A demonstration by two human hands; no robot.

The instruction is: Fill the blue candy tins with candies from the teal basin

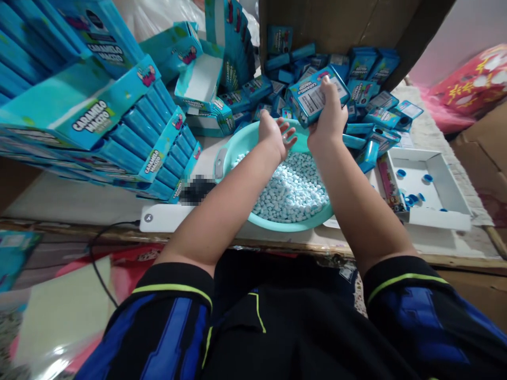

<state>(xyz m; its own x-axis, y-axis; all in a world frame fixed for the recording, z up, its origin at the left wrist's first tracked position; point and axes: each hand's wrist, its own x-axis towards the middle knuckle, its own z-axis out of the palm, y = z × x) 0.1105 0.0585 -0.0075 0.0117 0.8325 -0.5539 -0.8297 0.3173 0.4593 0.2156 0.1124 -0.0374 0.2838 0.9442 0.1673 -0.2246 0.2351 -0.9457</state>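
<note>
Right hand (329,113): closed on a flat, rectangular blue cardboard box (307,103), thumb on top; whether one box or two together, cannot tell. Left hand (274,138): palm turned up, fingers apart and partly curled; any small piece between fingers, cannot tell.

Beneath everything, white-topped table (407,244). At left, tall stack of blue cardboard display trays (91,119), marked "CARAMELO MACIZO". At centre, below both hands, round turquoise plastic bowl (291,228). At right, shallow white cardboard carton (443,182).

Held box: over far rim of bowl, left of and slightly beyond right hand; long axis slanting from near left to far right. Right hand nearer, in contact; left hand near, but apart. Upper face marked "CARAMELO MACIZO"; finer print unreadable.

Inside bowl, pale-blue and white pellets (297,184).
</note>
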